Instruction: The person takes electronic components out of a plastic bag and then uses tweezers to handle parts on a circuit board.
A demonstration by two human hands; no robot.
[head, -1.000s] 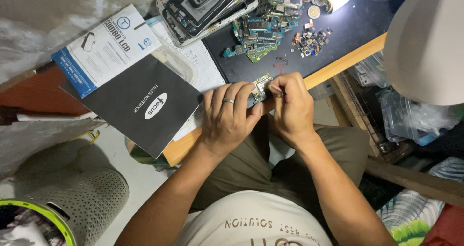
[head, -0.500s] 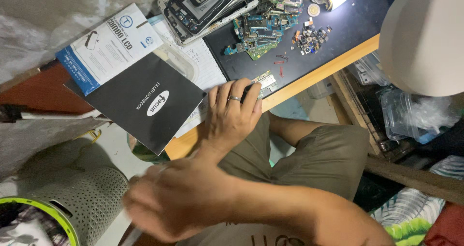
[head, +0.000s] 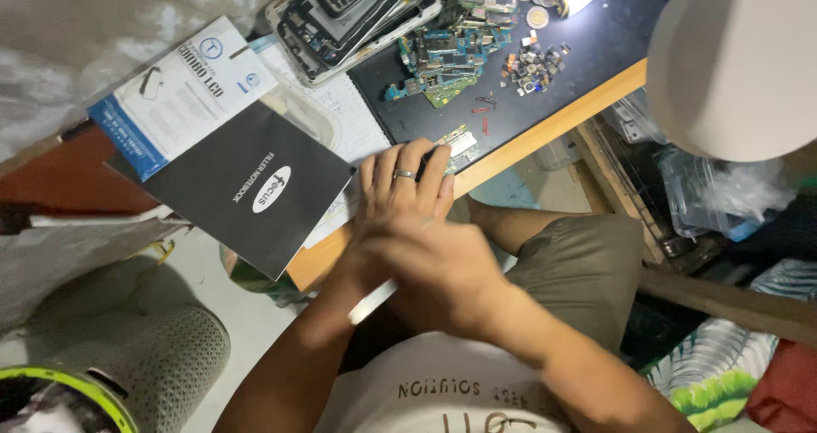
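Observation:
My left hand (head: 402, 186), a ring on one finger, lies flat at the wooden front edge of the table (head: 557, 120). Its fingertips press on a small green circuit board (head: 460, 144) at the rim of the black mat (head: 587, 37); something dark shows between two fingers. My right hand (head: 438, 271) is blurred and crosses over my left wrist, closer to my body, back turned to the camera. A pale strip (head: 373, 302) shows under it; I cannot tell whether the hand holds it.
A black notebook (head: 247, 190) and a white-and-blue box (head: 183, 92) lie left of my hands. Phone frames (head: 357, 7), a pile of green boards (head: 442, 54) and small loose parts (head: 532, 63) sit farther back. A large white rounded object (head: 732, 58) fills the upper right.
My right hand let go of the small board, swung down towards my lap, then came back up over my left wrist. My left hand stayed on the board.

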